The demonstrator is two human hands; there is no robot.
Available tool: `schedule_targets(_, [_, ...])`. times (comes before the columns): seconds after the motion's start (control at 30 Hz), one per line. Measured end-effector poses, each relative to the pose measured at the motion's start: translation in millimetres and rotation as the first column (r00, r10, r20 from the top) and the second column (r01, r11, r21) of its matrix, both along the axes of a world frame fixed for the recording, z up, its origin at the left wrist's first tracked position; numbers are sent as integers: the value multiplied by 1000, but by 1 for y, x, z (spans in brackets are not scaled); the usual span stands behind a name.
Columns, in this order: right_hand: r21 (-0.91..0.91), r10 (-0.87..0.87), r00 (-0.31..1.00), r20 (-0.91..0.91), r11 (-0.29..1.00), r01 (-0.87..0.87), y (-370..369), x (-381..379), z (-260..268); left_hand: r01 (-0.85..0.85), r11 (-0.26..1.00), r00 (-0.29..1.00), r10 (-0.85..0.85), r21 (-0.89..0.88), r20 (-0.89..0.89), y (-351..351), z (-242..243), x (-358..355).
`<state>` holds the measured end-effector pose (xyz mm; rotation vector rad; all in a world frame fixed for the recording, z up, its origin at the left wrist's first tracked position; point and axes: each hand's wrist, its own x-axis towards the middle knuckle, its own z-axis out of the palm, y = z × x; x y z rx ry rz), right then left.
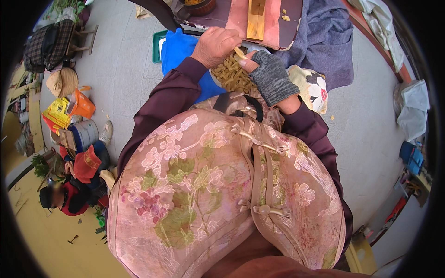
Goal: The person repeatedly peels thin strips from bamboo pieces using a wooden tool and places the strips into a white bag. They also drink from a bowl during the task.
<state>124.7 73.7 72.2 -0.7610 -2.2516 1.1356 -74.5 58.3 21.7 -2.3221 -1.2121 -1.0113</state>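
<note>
A short pale yellow strip [240, 53] runs between my two hands. My bare left hand [218, 47], its fingers curled, grips the upper end. My right hand [273, 74], in a grey knitted fingerless glove, pinches the lower end between thumb and finger. Directly beneath lies a heap of yellowish-brown strips [233, 77], partly covered by my hands; what they are is unclear. Blue cloth [179, 47] lies beside the heap, under my left forearm. Just beyond my hands, a wooden block with a recess [256, 29] rests on a pink cloth [238, 15].
The dark purple seat [290, 26] bears small yellow pieces [285, 17] and a brown bowl [198, 7]. Grey-blue cloth [320, 45] hangs at its right. A green tray [158, 47] stands left. Further left, a person [74, 187] sits near a bucket [85, 132] and orange bag [81, 103].
</note>
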Motion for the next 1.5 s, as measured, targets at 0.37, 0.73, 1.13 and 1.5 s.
schedule_targets(0.37, [68, -281, 928, 246, 960, 272, 86, 5, -46, 743, 557, 54, 502, -370, 863, 25, 1, 26])
schedule_targets(0.73, [237, -371, 922, 112, 911, 338, 117, -13, -54, 215, 642, 584, 519, -736, 624, 65, -13, 9])
schedule_targets(1.13, [304, -422, 901, 103, 875, 376, 97, 7, -100, -134, 824, 761, 442, -551, 475, 7, -37, 18])
schedule_targets(1.5, [388, 32, 979, -200, 920, 49, -13, -11, -41, 915, 285, -393, 786, 284, 478, -42, -22, 45])
